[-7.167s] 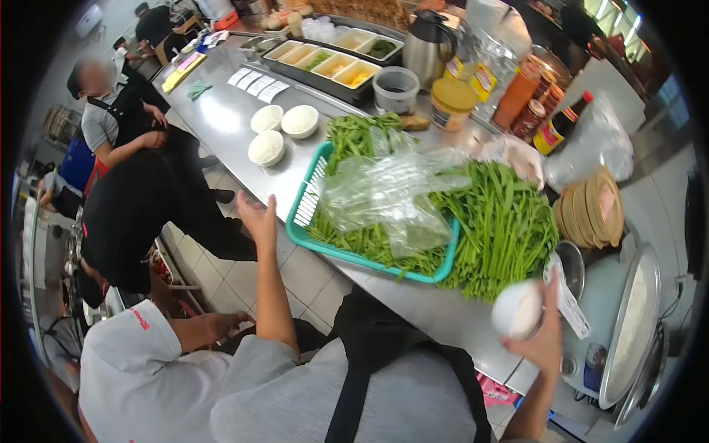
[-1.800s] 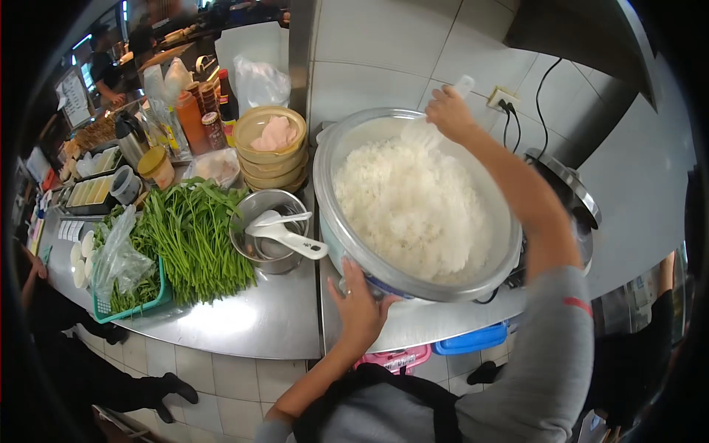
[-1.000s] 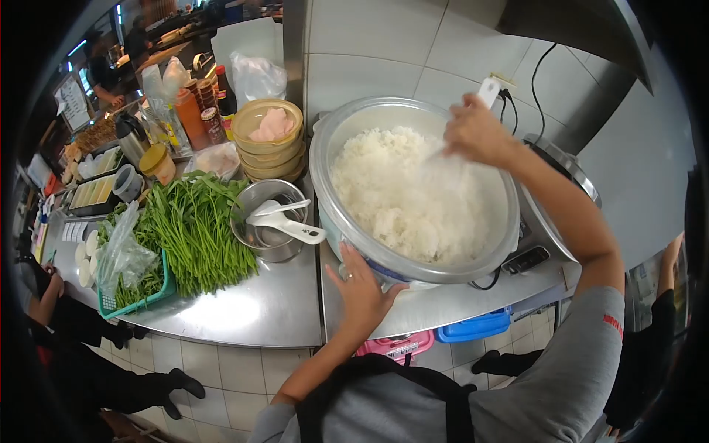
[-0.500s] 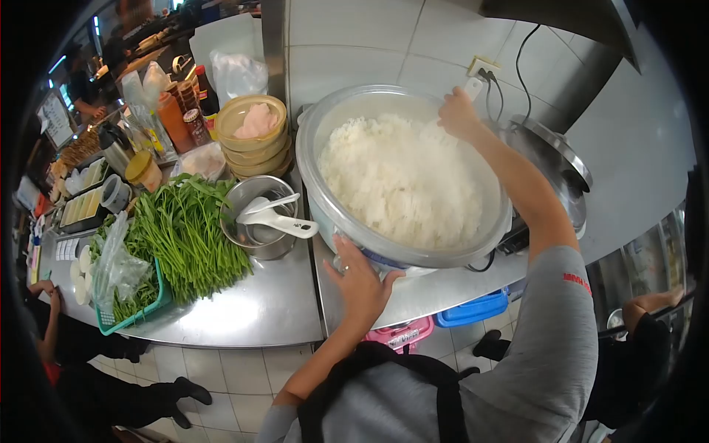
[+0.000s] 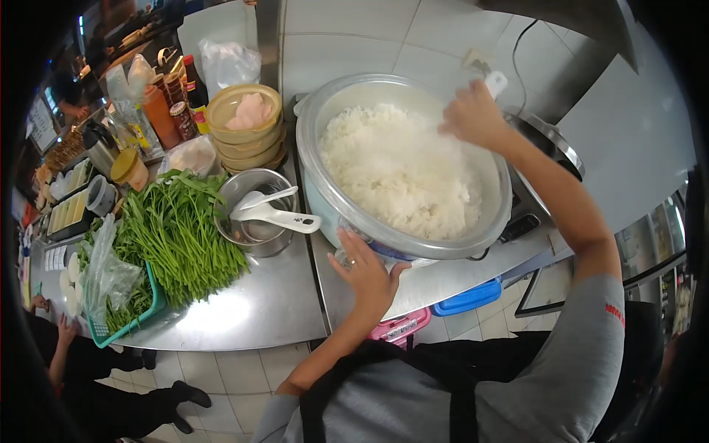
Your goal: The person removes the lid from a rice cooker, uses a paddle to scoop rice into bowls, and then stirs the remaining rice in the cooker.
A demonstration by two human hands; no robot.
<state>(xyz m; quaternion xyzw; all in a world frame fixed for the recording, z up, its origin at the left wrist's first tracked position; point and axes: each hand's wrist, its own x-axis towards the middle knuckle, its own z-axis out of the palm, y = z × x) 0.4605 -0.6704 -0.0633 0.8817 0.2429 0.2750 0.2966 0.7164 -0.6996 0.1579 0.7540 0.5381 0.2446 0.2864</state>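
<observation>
A large round rice cooker (image 5: 325, 193) stands before me, its wide rim ringing a heap of steaming white rice (image 5: 384, 166). My right hand (image 5: 478, 117) is closed around a white rice paddle (image 5: 496, 83), whose handle end sticks up above the fist. Steam and blur hide the blade by the far right side of the rice. Low on the cooker's near side, my left hand (image 5: 367, 277) lies against the wall with its fingers apart. Left of the cooker, a steel pot (image 5: 260, 238) contains a white ladle-like spoon (image 5: 277, 216) and another white utensil.
Leafy green stalks (image 5: 185, 244) and a green basket (image 5: 151, 310) cover the left counter. Stacked clay bowls (image 5: 244, 148) hold something pink. Bottles (image 5: 159, 114) stand behind. A metal lid (image 5: 550, 148) leans right of the cooker. Another person's hand (image 5: 66, 331) shows far left.
My right hand has shifted slightly right, with the paddle handle leaning farther over. My left hand stays on the cooker's side. The person at the far right is now mostly hidden.
</observation>
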